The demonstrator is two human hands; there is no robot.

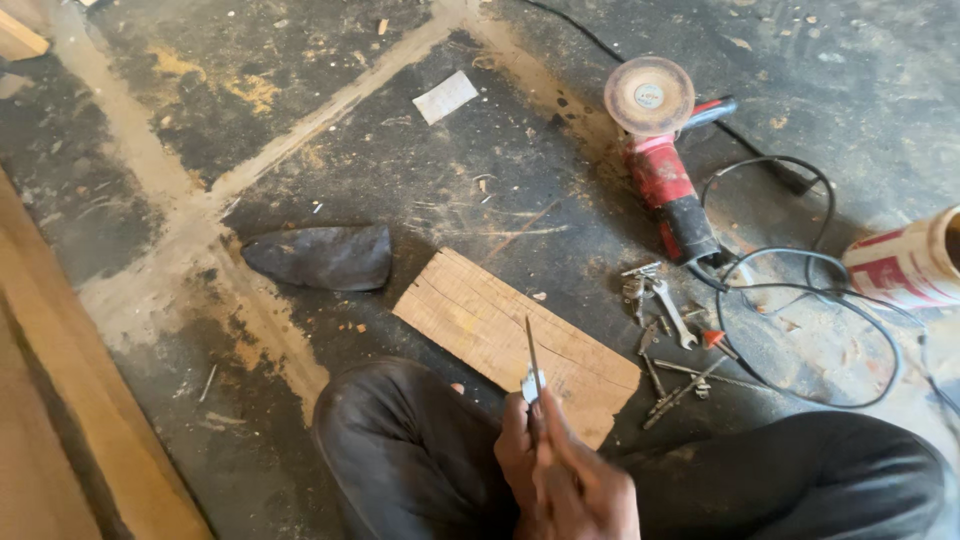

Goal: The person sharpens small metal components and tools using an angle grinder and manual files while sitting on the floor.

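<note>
Holding a thin metal blade (533, 352) upright between them, the two hands meet low in the view, above the person's lap. The right hand (585, 485) and the left hand (517, 440) overlap so closely that it cannot be told which grip is closed on the blade; together the fingers wrap its lower end, where a small pale fitting shows, and the narrow tip points away from the person. Two knees in dark trousers (410, 450) flank the hands.

Just beyond the blade lies one short wooden board (515, 340), flat on the floor and set at a slant. To its left rests one dark, wedge-shaped slab (322, 257), a little apart from the board. To the right of the board is a small scatter of metal tools (672, 345): one open-ended spanner is distinct, the rest are thin rods and bits too small to count. Beyond them lies one red angle grinder (665, 170), its worn disc facing up, with one black cable (810, 330) looping across the floor. One red-and-white cylinder (905, 265) enters at the right edge.

The concrete floor (400, 170) is dark and crossed by pale bands of sawdust. One scrap of white paper (446, 96) lies far off. Timber planks (60, 420) run along the left edge.
</note>
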